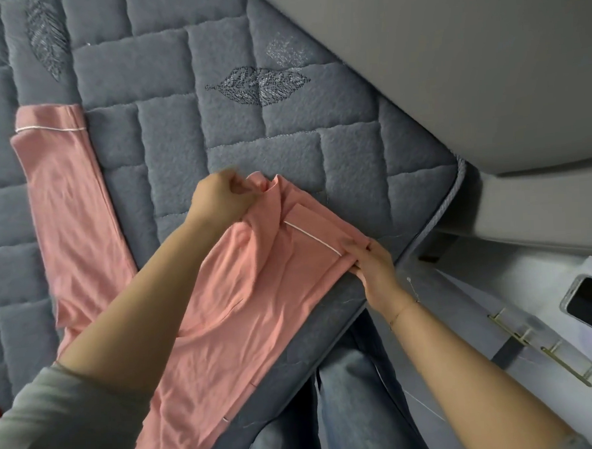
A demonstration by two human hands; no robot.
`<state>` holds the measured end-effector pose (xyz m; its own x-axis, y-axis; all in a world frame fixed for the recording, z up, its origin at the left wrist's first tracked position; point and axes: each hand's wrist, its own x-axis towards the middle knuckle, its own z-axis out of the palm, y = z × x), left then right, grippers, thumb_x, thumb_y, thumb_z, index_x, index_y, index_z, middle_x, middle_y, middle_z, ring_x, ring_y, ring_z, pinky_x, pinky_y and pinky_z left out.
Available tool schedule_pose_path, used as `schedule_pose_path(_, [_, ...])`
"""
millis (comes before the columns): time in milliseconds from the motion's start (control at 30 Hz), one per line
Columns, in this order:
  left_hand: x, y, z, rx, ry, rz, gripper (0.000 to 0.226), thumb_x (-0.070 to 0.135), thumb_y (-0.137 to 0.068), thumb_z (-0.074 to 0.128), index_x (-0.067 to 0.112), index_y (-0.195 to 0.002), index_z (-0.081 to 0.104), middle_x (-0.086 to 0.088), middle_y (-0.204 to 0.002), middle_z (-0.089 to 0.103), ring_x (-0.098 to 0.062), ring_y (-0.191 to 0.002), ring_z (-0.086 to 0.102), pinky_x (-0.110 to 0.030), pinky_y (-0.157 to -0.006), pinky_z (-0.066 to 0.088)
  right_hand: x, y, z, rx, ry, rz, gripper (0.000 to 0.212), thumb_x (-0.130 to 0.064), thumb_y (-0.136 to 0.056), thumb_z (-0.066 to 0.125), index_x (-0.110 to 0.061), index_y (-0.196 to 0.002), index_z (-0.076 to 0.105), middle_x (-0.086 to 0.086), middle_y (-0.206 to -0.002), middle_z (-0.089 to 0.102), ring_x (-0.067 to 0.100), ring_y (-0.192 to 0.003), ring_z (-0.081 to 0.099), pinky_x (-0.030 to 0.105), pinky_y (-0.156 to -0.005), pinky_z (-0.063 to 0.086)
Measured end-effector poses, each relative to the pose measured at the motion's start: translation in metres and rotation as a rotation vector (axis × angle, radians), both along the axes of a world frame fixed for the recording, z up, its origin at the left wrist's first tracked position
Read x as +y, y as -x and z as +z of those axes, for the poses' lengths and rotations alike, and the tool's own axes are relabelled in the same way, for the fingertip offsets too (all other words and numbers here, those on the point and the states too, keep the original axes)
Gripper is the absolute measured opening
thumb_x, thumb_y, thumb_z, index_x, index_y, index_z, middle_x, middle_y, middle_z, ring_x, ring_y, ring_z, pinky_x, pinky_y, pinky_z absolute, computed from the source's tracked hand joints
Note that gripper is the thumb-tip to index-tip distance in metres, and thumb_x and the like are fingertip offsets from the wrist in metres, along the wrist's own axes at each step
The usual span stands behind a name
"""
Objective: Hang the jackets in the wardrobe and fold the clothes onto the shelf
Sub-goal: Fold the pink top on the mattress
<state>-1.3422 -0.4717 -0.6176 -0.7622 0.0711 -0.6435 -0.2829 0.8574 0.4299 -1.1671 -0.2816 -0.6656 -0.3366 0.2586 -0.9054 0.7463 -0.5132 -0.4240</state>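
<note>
A pink pair of pyjama trousers (244,302) with white piping lies spread on the grey-blue quilted bed cover (166,138). One leg stretches away at the left, its cuff near the upper left. The other leg is folded back near the bed's corner. My left hand (217,197) pinches the far fold of that leg between thumb and fingers. My right hand (368,265) grips the piped cuff end at the bed's edge.
A grey bed frame or headboard (450,61) runs along the right. Beside the bed at lower right stands a grey surface with a phone (590,306) and brass-coloured clips (534,345). My jeans-clad legs show below the bed's corner. Something red sits at the far left edge.
</note>
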Motion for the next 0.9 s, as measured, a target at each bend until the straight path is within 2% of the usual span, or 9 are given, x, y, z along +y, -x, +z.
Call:
schedule_pose_path(100, [0.036, -0.003, 0.030, -0.100, -0.467, -0.263, 0.024, 0.026, -0.081, 0.079, 0.028, -0.099, 0.062, 0.008, -0.100, 0.067, -0.005, -0.087, 0.063, -0.025, -0.081, 0.051, -0.004, 0.000, 0.006, 0.021, -0.108, 0.016, 0.028, -0.028, -0.091, 0.068, -0.012, -0.115, 0.063, 0.007, -0.117, 0.069, 0.019, -0.108, 0.065, 0.033, -0.095, 0.053])
schedule_pose_path(200, [0.050, -0.005, 0.034, -0.163, -0.631, -0.294, 0.029, 0.015, -0.090, 0.071, 0.020, -0.117, 0.063, 0.008, -0.122, 0.063, 0.003, -0.102, 0.062, -0.018, -0.092, 0.049, -0.008, -0.008, 0.014, 0.105, -0.372, 0.022, 0.033, -0.027, -0.093, 0.067, -0.016, -0.122, 0.057, 0.002, -0.122, 0.061, 0.009, -0.106, 0.060, 0.014, -0.085, 0.049])
schedule_pose_path(300, [0.022, 0.005, 0.014, 0.011, -0.467, -0.087, 0.029, -0.007, -0.089, 0.061, 0.007, -0.115, 0.063, -0.005, -0.112, 0.064, -0.004, -0.093, 0.062, -0.024, -0.091, 0.049, -0.009, -0.011, 0.020, 0.258, -0.590, 0.181, 0.023, -0.018, -0.092, 0.067, -0.019, -0.114, 0.059, -0.005, -0.113, 0.056, 0.017, -0.104, 0.056, 0.017, -0.082, 0.049])
schedule_pose_path(400, [-0.015, 0.008, -0.013, 0.077, -0.142, -0.141, 0.036, -0.005, -0.087, 0.064, 0.004, -0.122, 0.061, -0.011, -0.121, 0.061, -0.025, -0.105, 0.062, -0.027, -0.090, 0.046, -0.018, 0.006, 0.024, 0.435, -0.695, 0.471, 0.025, -0.016, -0.089, 0.072, -0.012, -0.112, 0.064, -0.001, -0.107, 0.056, 0.020, -0.100, 0.056, 0.036, -0.088, 0.050])
schedule_pose_path(500, [-0.028, 0.008, -0.032, 0.024, -0.221, -0.154, 0.051, 0.005, -0.091, 0.066, 0.012, -0.140, 0.052, -0.014, -0.124, 0.053, -0.022, -0.105, 0.057, -0.014, -0.084, 0.044, -0.031, 0.030, 0.015, 0.463, -0.910, 0.764, 0.035, -0.027, -0.084, 0.077, -0.011, -0.113, 0.068, 0.004, -0.110, 0.061, 0.025, -0.104, 0.055, 0.040, -0.088, 0.045])
schedule_pose_path(567, [-0.024, 0.013, -0.039, 0.009, -0.345, -0.175, 0.054, 0.006, -0.093, 0.064, 0.013, -0.143, 0.047, -0.013, -0.119, 0.046, -0.018, -0.104, 0.052, -0.006, -0.083, 0.042, -0.037, 0.043, 0.010, 0.436, -0.911, 0.879, 0.036, -0.037, -0.083, 0.077, -0.015, -0.110, 0.070, 0.003, -0.109, 0.061, 0.025, -0.102, 0.054, 0.039, -0.085, 0.041])
schedule_pose_path(667, [-0.013, 0.021, -0.048, -0.002, -0.336, -0.345, 0.035, 0.009, -0.092, 0.066, 0.008, -0.127, 0.063, -0.012, -0.114, 0.042, -0.019, -0.096, 0.052, -0.020, -0.087, 0.045, -0.037, 0.052, 0.005, 0.421, -0.898, 0.835, 0.023, -0.033, -0.085, 0.076, -0.012, -0.095, 0.071, 0.004, -0.100, 0.060, 0.027, -0.096, 0.055, 0.043, -0.085, 0.042])
schedule_pose_path(767, [-0.004, 0.034, -0.048, -0.023, -0.265, -0.482, 0.013, 0.009, -0.090, 0.068, 0.003, -0.102, 0.071, -0.006, -0.108, 0.045, -0.020, -0.092, 0.052, -0.017, -0.083, 0.037, -0.019, 0.051, 0.004, 0.454, -0.868, 0.750, 0.018, -0.022, -0.088, 0.073, -0.005, -0.084, 0.067, 0.006, -0.093, 0.059, 0.028, -0.089, 0.058, 0.051, -0.082, 0.047])
schedule_pose_path(900, [0.008, 0.062, -0.039, 0.002, -0.249, -0.543, 0.014, 0.013, -0.090, 0.070, 0.004, -0.100, 0.073, -0.009, -0.102, 0.058, -0.019, -0.090, 0.054, -0.024, -0.083, 0.040, 0.005, 0.043, 0.005, 0.457, -0.635, 0.760, 0.017, -0.020, -0.096, 0.062, -0.004, -0.089, 0.059, 0.002, -0.088, 0.056, 0.016, -0.080, 0.056, 0.035, -0.075, 0.048])
